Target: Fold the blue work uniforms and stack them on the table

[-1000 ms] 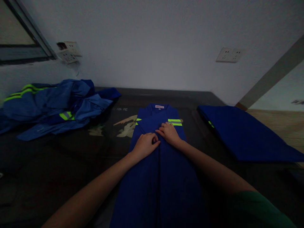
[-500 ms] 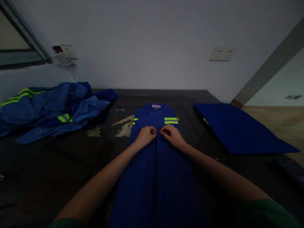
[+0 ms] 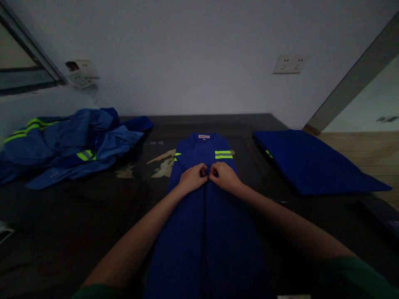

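One crumpled heap of blue clothes [image 3: 77, 143] lies on the dark table [image 3: 77, 224] to your left; then your left hand [image 3: 193, 177], fingers curled nearly closed, pinches the front of the blue jacket [image 3: 222, 220] lying flat before you; your right hand [image 3: 225, 176], likewise curled, pinches it just beside; farther right rests a folded blue cloth [image 3: 311, 164]

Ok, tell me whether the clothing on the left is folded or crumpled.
Crumpled: the clothing lies in a loose, wrinkled heap, its yellow strips running different ways.
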The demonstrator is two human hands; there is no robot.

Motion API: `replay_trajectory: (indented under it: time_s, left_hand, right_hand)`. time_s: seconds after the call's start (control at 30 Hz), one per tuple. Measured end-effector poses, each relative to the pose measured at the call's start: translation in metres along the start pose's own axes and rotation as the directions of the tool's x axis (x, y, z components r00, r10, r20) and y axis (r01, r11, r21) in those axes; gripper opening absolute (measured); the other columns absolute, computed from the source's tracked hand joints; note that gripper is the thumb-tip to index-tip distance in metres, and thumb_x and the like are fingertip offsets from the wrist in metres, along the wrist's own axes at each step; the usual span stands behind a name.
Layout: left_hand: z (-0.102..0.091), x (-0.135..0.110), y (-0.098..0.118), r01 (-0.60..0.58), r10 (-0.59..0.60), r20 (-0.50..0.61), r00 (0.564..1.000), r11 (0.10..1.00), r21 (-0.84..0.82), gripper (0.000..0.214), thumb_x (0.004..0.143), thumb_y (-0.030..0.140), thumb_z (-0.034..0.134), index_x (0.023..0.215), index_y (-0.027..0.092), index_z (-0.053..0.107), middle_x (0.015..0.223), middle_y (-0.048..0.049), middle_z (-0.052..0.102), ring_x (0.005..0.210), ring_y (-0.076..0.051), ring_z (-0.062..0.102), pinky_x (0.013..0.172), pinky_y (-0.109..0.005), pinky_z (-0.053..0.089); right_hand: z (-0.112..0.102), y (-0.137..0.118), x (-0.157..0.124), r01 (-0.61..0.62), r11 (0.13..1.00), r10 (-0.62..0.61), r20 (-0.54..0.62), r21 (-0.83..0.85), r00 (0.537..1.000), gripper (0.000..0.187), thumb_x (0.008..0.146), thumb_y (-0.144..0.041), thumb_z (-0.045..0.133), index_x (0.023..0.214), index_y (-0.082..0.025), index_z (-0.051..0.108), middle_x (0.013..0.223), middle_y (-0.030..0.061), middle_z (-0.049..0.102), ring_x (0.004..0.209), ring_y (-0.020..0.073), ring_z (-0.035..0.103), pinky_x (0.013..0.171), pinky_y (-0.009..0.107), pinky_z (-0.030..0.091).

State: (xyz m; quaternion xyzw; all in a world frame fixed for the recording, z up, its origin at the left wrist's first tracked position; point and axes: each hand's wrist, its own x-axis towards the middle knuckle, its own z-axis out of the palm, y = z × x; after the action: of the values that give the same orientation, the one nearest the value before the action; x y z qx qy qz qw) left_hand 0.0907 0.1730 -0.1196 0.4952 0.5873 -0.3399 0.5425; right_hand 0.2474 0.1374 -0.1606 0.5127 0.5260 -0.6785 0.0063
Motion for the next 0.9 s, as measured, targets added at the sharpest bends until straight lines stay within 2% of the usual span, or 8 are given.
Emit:
replay_trajectory:
  time_s: [0.1, 0.2, 0.37, 0.5, 0.57, 0.63, 0.73, 0.9]
  left_hand:
    - [0.000, -0.002, 0.004, 0.018, -0.017, -0.021, 1.000, 0.999, 0.033, 0.022, 0.075, 0.026, 0.063, 0.097, 0.027, 0.059, 0.087, 0.0031, 0.069, 0.077, -0.017, 0.064, 0.058, -0.023, 0.036]
    - [0.000, -0.003, 0.005, 0.060, -0.058, -0.089, 0.994, 0.998, 0.020, 0.009, 0.081, 0.027, 0.059, 0.090, 0.026, 0.060, 0.080, 0.0023, 0.068, 0.072, -0.016, 0.063, 0.056, -0.023, 0.033]
    - [0.001, 0.001, -0.007, 0.000, -0.006, -0.127, 0.992, 0.999, -0.046, 0.010, 0.083, 0.030, 0.060, 0.078, 0.022, 0.060, 0.074, 0.0016, 0.067, 0.071, -0.016, 0.062, 0.057, -0.023, 0.033]
    - [-0.002, 0.009, -0.019, -0.093, 0.090, -0.025, 0.996, 0.973, -0.213, 0.013, 0.081, 0.030, 0.061, 0.075, 0.019, 0.061, 0.071, 0.0015, 0.065, 0.070, -0.014, 0.060, 0.061, -0.022, 0.038]
    - [-0.006, 0.013, -0.022, -0.108, 0.126, 0.040, 0.991, 0.947, -0.303, 0.013, 0.080, 0.028, 0.061, 0.074, 0.017, 0.061, 0.071, 0.0014, 0.064, 0.070, -0.014, 0.060, 0.063, -0.022, 0.040]
    - [-0.009, 0.014, -0.023, -0.118, 0.145, 0.059, 0.988, 0.935, -0.333, 0.013, 0.082, 0.027, 0.057, 0.075, 0.016, 0.062, 0.072, 0.0008, 0.064, 0.071, -0.014, 0.059, 0.066, -0.022, 0.042]
    - [-0.008, 0.013, -0.021, -0.135, 0.142, 0.008, 0.990, 0.956, -0.259, 0.017, 0.086, 0.027, 0.052, 0.078, 0.016, 0.063, 0.077, -0.0009, 0.066, 0.075, -0.015, 0.060, 0.070, -0.024, 0.043]
    - [0.000, 0.006, -0.014, -0.110, 0.107, -0.074, 0.991, 0.993, -0.036, 0.025, 0.094, 0.026, 0.044, 0.084, 0.019, 0.065, 0.085, -0.0029, 0.069, 0.083, -0.017, 0.063, 0.075, -0.025, 0.044]
  right_hand:
    - [-0.003, -0.002, -0.002, -0.046, 0.999, 0.047, -0.036, 0.022, 0.998, 0.009, 0.079, -0.013, 0.052, 0.072, -0.018, 0.053, 0.076, 0.0032, 0.057, 0.075, 0.0160, 0.051, 0.068, 0.026, 0.033]
    - [-0.004, -0.001, -0.005, -0.074, 0.994, 0.081, -0.073, 0.085, 0.994, 0.010, 0.078, -0.013, 0.052, 0.070, -0.019, 0.050, 0.074, 0.0017, 0.056, 0.070, 0.0140, 0.050, 0.065, 0.025, 0.032]
    - [-0.004, 0.002, -0.008, -0.080, 0.983, 0.099, -0.108, 0.166, 0.989, 0.010, 0.076, -0.013, 0.051, 0.069, -0.019, 0.048, 0.071, 0.0001, 0.056, 0.067, 0.0129, 0.049, 0.063, 0.024, 0.031]
    - [-0.003, 0.005, -0.009, -0.094, 0.976, 0.117, -0.112, 0.197, 0.987, 0.010, 0.077, -0.014, 0.049, 0.069, -0.020, 0.046, 0.069, -0.0003, 0.055, 0.064, 0.0128, 0.048, 0.061, 0.024, 0.030]
    - [-0.003, 0.006, -0.009, -0.099, 0.972, 0.126, -0.117, 0.213, 0.985, 0.011, 0.077, -0.014, 0.049, 0.068, -0.020, 0.046, 0.068, -0.0002, 0.056, 0.063, 0.0129, 0.048, 0.060, 0.024, 0.030]
    - [-0.003, 0.007, -0.009, -0.097, 0.971, 0.125, -0.122, 0.218, 0.985, 0.011, 0.077, -0.014, 0.050, 0.068, -0.020, 0.046, 0.068, 0.0000, 0.056, 0.063, 0.0131, 0.048, 0.060, 0.025, 0.030]
    - [-0.002, 0.008, -0.009, -0.094, 0.973, 0.122, -0.120, 0.212, 0.985, 0.011, 0.076, -0.014, 0.050, 0.068, -0.020, 0.046, 0.068, 0.0000, 0.056, 0.063, 0.0132, 0.048, 0.060, 0.025, 0.030]
    - [0.000, 0.008, -0.010, -0.078, 0.976, 0.106, -0.126, 0.204, 0.986, 0.010, 0.076, -0.015, 0.050, 0.068, -0.020, 0.046, 0.070, 0.0005, 0.056, 0.064, 0.0133, 0.048, 0.061, 0.025, 0.031]
